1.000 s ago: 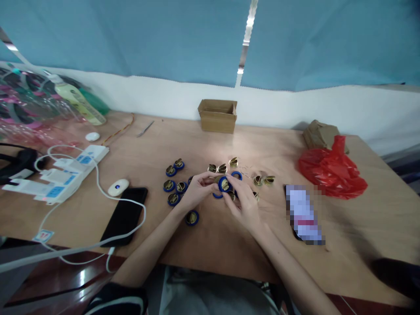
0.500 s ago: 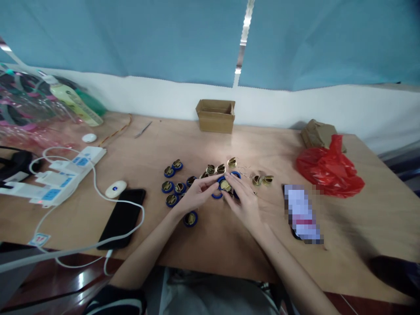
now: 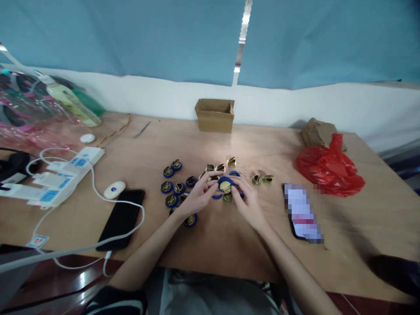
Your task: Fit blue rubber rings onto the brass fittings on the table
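Note:
Between my two hands is a round gold metal piece with a blue ring (image 3: 225,185) about it. My left hand (image 3: 202,192) pinches its left edge, and my right hand (image 3: 246,197) grips the right edge. To the left lie several gold pieces fitted with blue rings, among them one blue-ringed piece (image 3: 190,219) near my left wrist. Gold pieces without a blue ring, such as one gold piece (image 3: 231,162), lie behind my hands and to the right. Loose blue rings, one blue ring (image 3: 234,174) among them, are partly hidden by my fingers.
An open cardboard box (image 3: 215,118) stands at the back. On the right are a red plastic bag (image 3: 328,170), a brown package (image 3: 320,131) and a lit phone (image 3: 303,214). A black phone (image 3: 123,218), white cables and a power strip (image 3: 68,175) occupy the left.
My right hand's fingers have shifted slightly to the right side of the held piece, so more of its blue ring and gold face shows. The view has moved a little.

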Demonstrator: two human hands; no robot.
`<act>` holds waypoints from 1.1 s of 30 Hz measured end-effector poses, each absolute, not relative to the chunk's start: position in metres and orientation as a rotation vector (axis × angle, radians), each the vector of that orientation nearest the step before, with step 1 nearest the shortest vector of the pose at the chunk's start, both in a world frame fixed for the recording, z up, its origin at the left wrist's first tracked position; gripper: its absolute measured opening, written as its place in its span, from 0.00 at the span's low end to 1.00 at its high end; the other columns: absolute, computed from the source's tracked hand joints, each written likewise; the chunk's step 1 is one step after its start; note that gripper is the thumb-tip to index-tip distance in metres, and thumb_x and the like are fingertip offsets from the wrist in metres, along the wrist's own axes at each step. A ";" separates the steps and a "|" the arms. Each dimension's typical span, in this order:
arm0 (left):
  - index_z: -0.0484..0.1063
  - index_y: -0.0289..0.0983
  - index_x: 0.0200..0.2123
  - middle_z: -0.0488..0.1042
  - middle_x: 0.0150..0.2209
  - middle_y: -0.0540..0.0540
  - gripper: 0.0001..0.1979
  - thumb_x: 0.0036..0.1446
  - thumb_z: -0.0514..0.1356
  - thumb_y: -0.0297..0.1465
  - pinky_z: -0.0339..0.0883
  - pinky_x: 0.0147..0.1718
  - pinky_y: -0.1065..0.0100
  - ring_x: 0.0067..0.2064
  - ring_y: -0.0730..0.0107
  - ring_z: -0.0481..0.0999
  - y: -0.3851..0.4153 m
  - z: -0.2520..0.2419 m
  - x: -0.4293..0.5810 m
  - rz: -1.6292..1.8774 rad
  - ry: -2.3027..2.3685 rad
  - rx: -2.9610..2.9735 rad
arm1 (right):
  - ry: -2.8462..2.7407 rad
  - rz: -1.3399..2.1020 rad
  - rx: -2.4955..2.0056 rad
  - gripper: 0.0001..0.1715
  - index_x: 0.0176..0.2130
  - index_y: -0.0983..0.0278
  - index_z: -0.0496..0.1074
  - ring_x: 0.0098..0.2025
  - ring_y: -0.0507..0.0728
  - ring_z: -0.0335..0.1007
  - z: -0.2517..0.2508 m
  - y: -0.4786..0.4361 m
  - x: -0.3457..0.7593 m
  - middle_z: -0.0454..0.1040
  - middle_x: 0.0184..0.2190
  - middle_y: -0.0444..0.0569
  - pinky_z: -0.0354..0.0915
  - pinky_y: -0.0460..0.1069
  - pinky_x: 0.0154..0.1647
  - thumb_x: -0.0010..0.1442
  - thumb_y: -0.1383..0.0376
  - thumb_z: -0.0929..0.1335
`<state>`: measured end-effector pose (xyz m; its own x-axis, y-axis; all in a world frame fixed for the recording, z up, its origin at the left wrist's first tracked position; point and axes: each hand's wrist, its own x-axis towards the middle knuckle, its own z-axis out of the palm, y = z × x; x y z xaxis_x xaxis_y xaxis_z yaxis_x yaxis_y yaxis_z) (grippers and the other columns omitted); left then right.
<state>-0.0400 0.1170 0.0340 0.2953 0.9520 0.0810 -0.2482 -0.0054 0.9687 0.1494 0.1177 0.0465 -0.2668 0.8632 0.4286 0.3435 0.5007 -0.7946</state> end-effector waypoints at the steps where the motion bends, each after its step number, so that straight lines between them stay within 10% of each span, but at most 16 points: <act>1: 0.67 0.38 0.59 0.80 0.53 0.37 0.21 0.66 0.61 0.37 0.77 0.51 0.62 0.53 0.59 0.82 0.117 0.034 -0.040 1.111 0.764 1.190 | -1.829 0.713 -1.017 0.14 0.52 0.59 0.75 0.56 0.60 0.75 0.045 0.118 0.149 0.78 0.53 0.52 0.71 0.58 0.58 0.71 0.65 0.64; 33: 0.73 0.38 0.59 0.81 0.52 0.37 0.26 0.58 0.69 0.29 0.77 0.52 0.62 0.51 0.58 0.84 0.115 0.047 -0.049 1.027 0.683 1.132 | -1.751 0.862 -1.016 0.11 0.44 0.60 0.75 0.40 0.58 0.77 0.041 0.118 0.150 0.79 0.43 0.52 0.76 0.52 0.38 0.71 0.60 0.64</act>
<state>-0.0492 0.1151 0.0468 0.4012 0.9145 0.0521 -0.3064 0.0804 0.9485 0.1496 0.1177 0.0411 -0.2499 0.9006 0.3557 0.2674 0.4173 -0.8685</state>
